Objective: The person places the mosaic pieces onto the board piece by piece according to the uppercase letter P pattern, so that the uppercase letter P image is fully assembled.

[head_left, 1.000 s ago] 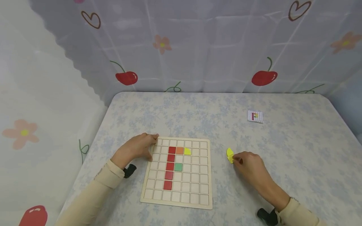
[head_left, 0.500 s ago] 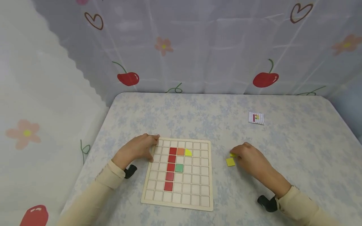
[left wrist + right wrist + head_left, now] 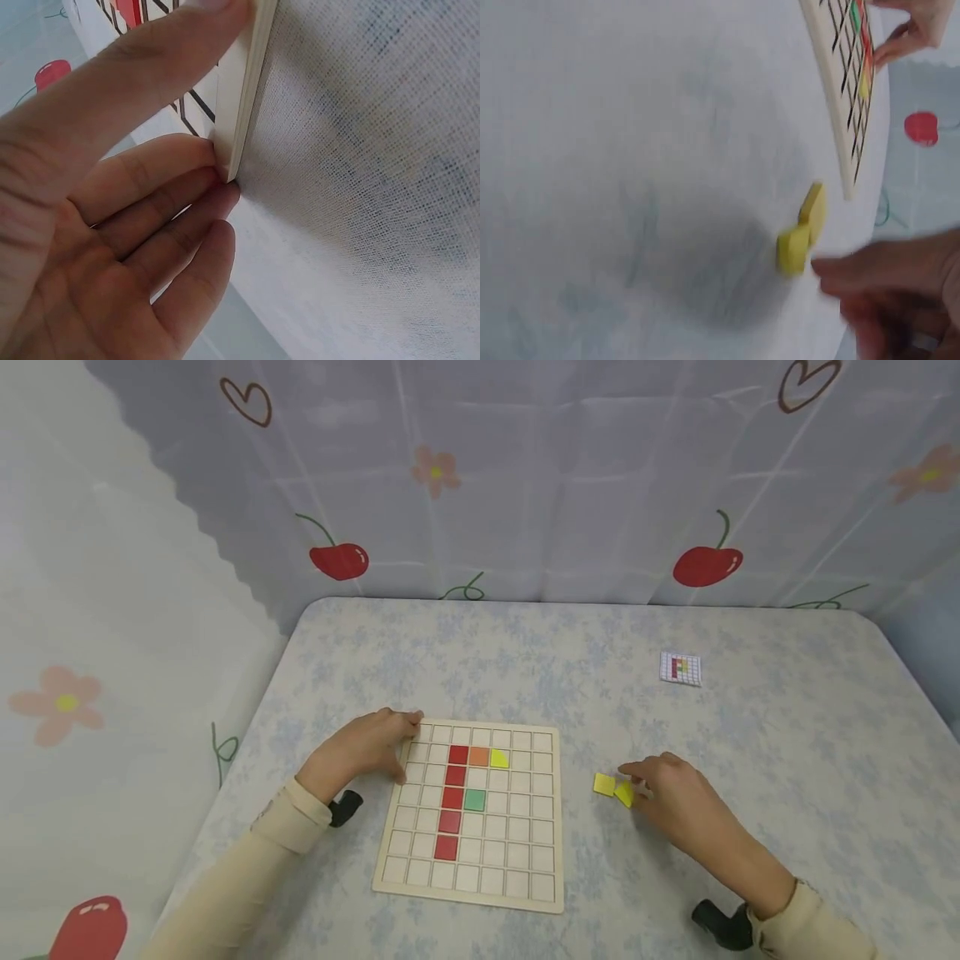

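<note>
In the head view, a pale wooden grid board (image 3: 517,852) lies left of the middle of the table. Set in its cells are a column of red squares (image 3: 452,797), an orange square (image 3: 478,757), a yellow rounded piece (image 3: 498,759) and a green square (image 3: 475,800). My left hand (image 3: 363,747) holds the board's far left corner with thumb and fingertips. To the board's right, a yellow square tile (image 3: 604,784) and a yellow quarter-round tile (image 3: 625,793) lie side by side. Thumb and index finger of my right hand (image 3: 678,797) are spread beside the quarter-round, gripping nothing.
A small card (image 3: 681,668) printed with a coloured grid pattern lies at the back right of the floral tablecloth (image 3: 525,652). Behind the table hangs a curtain (image 3: 532,510) with cherries and flowers. A black device is strapped at each wrist.
My right hand has moved the two yellow tiles, which now lie apart from its fingertips, and the fingers have spread. The left hand has stayed at the board's corner.
</note>
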A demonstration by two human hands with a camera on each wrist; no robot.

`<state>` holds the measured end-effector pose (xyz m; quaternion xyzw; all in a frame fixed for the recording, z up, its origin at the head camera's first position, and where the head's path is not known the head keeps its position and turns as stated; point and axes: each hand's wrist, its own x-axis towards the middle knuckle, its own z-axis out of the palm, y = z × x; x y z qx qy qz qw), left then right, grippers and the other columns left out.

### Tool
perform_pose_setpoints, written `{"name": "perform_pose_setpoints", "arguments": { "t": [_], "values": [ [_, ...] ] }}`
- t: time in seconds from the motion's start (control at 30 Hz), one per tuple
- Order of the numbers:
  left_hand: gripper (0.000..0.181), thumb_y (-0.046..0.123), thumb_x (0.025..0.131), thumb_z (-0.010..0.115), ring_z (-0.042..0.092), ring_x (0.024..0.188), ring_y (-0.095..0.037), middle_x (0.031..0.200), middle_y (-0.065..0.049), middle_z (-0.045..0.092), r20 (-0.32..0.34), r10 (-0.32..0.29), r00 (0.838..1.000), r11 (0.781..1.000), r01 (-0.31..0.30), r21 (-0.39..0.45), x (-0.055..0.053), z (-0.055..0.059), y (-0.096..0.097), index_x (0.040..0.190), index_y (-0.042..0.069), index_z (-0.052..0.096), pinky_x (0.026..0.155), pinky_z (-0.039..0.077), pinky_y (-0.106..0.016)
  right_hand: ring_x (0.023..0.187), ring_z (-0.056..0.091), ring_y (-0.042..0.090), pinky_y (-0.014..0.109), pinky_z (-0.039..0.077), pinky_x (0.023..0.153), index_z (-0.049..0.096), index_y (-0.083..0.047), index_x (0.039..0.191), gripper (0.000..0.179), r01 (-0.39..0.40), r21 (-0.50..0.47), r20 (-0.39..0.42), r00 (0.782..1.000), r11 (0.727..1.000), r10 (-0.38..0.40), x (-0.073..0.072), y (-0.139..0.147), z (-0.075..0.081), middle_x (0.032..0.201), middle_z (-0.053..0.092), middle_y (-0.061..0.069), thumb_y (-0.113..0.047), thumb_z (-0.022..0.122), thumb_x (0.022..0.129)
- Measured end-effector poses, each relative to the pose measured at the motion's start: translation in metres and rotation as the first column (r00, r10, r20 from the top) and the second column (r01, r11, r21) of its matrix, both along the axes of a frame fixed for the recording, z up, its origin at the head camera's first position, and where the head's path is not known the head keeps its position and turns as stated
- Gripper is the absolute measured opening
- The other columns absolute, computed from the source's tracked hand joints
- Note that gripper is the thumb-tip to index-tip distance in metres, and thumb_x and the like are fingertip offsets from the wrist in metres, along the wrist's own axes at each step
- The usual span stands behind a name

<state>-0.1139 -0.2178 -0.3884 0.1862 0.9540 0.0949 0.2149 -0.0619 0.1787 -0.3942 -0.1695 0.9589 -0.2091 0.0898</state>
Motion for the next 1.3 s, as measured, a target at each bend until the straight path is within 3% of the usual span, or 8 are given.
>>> {"name": "perform_pose_setpoints", "arguments": {
  "t": [0.07, 0.17, 0.3, 0.63, 0.87, 1.1, 1.3],
  "values": [
    [0.067, 0.018, 0.069, 0.091, 0.05, 0.126, -0.037, 0.151, -0.013, 0.043, 0.006, 0.006, 1.0, 1.0, -0.006, 0.009, 0.001, 0.0, 0.0, 0.128, 0.001, 0.065, 0.095, 0.051, -0.046, 0.093, 0.064, 0.028, 0.04, 0.057, 0.07, 0.075, -0.003, 0.109, 0.033, -0.054, -0.001, -0.014, 0.998, 0.999, 0.054, -0.004, 0.004, -0.001, 0.102, 0.071, 0.009, 0.003, 0.078, 0.077],
    [0.066, 0.018, 0.069, 0.091, 0.049, 0.127, -0.038, 0.151, -0.014, 0.043, 0.003, 0.002, 1.0, 1.0, -0.002, 0.02, 0.002, 0.0, -0.001, 0.128, 0.001, 0.065, 0.095, 0.051, -0.046, 0.1, 0.064, 0.031, 0.045, 0.057, 0.078, 0.076, -0.006, 0.107, 0.033, -0.102, 0.0, 0.027, 0.994, 0.995, 0.102, -0.007, 0.009, -0.004, 0.106, 0.071, 0.008, -0.002, 0.083, 0.075],
    [0.066, 0.018, 0.069, 0.091, 0.05, 0.126, -0.038, 0.151, -0.014, 0.043, -0.005, -0.003, 1.0, 1.0, 0.003, 0.02, 0.002, 0.001, -0.001, 0.128, 0.002, 0.066, 0.094, 0.052, -0.045, 0.095, 0.067, 0.028, 0.042, 0.058, 0.077, 0.076, -0.004, 0.105, 0.033, -0.137, 0.007, 0.036, 0.99, 0.991, 0.136, -0.006, 0.01, -0.009, 0.103, 0.072, 0.007, -0.008, 0.085, 0.074],
    [0.066, 0.019, 0.07, 0.091, 0.05, 0.125, -0.037, 0.152, -0.013, 0.042, 0.007, -0.002, 1.0, 1.0, 0.002, 0.007, 0.002, 0.003, -0.001, 0.129, 0.002, 0.065, 0.092, 0.052, -0.045, 0.077, 0.06, 0.011, 0.028, 0.053, 0.063, 0.075, -0.004, 0.096, 0.024, -0.148, -0.039, -0.067, 0.987, 0.988, 0.145, 0.001, 0.003, -0.014, 0.092, 0.065, -0.003, -0.006, 0.082, 0.074],
    [0.067, 0.018, 0.071, 0.09, 0.048, 0.127, -0.038, 0.152, -0.014, 0.041, 0.018, 0.011, 1.0, 1.0, -0.011, 0.015, 0.002, 0.001, -0.001, 0.13, 0.002, 0.064, 0.095, 0.051, -0.046, 0.077, 0.058, 0.009, 0.024, 0.051, 0.062, 0.074, -0.004, 0.095, 0.02, -0.224, -0.143, -0.088, 0.973, 0.964, 0.213, 0.003, -0.042, -0.016, 0.093, 0.065, -0.002, -0.008, 0.08, 0.076],
    [0.067, 0.018, 0.07, 0.09, 0.046, 0.129, -0.04, 0.152, -0.013, 0.041, 0.009, 0.007, 1.0, 0.999, -0.007, 0.033, 0.003, -0.001, -0.002, 0.13, 0.002, 0.064, 0.095, 0.05, -0.047, 0.076, 0.058, 0.011, 0.026, 0.053, 0.067, 0.074, -0.001, 0.095, 0.018, -0.294, -0.178, -0.096, 0.955, 0.939, 0.281, 0.004, -0.098, -0.024, 0.093, 0.064, 0.001, -0.007, 0.076, 0.078],
    [0.068, 0.019, 0.071, 0.09, 0.049, 0.126, -0.037, 0.153, -0.012, 0.041, 0.007, 0.004, 1.0, 1.0, -0.005, 0.024, 0.002, -0.001, -0.003, 0.131, 0.003, 0.064, 0.094, 0.051, -0.045, 0.079, 0.063, 0.017, 0.028, 0.057, 0.068, 0.073, 0.002, 0.096, 0.018, -0.276, -0.18, -0.108, 0.96, 0.944, 0.259, 0.007, -0.126, -0.025, 0.092, 0.063, 0.005, -0.005, 0.077, 0.079]
  ]
}}
